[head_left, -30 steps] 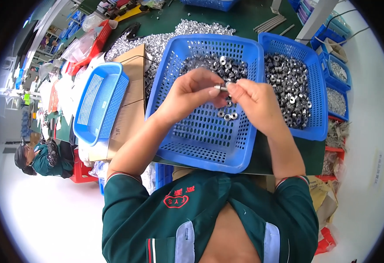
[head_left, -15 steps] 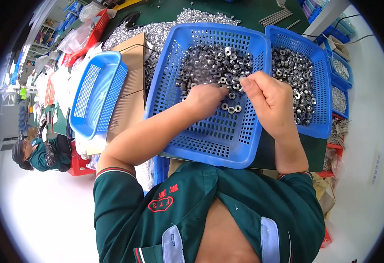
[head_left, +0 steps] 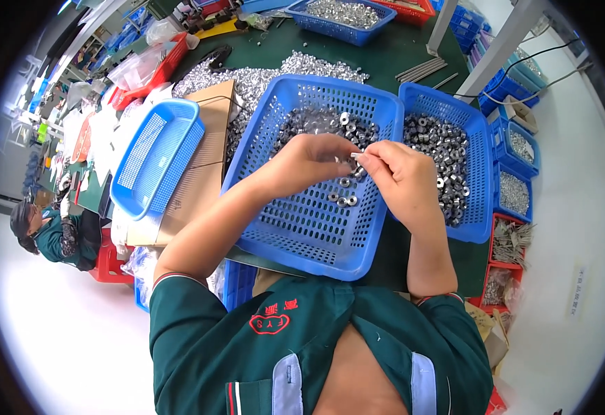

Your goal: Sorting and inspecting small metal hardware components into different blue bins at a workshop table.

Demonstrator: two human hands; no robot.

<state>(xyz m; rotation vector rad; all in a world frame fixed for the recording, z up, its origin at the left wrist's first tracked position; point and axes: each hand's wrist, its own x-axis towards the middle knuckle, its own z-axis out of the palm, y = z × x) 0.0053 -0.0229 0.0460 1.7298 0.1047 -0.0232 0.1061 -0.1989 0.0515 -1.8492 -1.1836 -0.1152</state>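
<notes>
My right hand (head_left: 410, 181) is closed in a pinch on a small silvery metal piece (head_left: 356, 155), held above the right part of a large blue perforated basket (head_left: 302, 238). Facing it from the left, my left hand (head_left: 304, 164) has its thumb and fingers apart, with the fingertips close to that piece. Beneath both hands, the basket holds many small metal rings (head_left: 344, 183), bunched toward its far side. Several rings lie loose nearer to me. My left hand hides part of the pile.
A second blue basket (head_left: 482, 197) full of rings adjoins on the right. At the left, a light blue basket (head_left: 126, 200) rests on cardboard (head_left: 185, 190). Loose silvery parts (head_left: 257, 79) cover the table beyond; metal rods (head_left: 423, 69) lie far right. A co-worker (head_left: 60, 232) sits at far left.
My left hand has lifted from the rings and come up to my right hand's fingertips. The view has shifted, showing more of the table's far side.
</notes>
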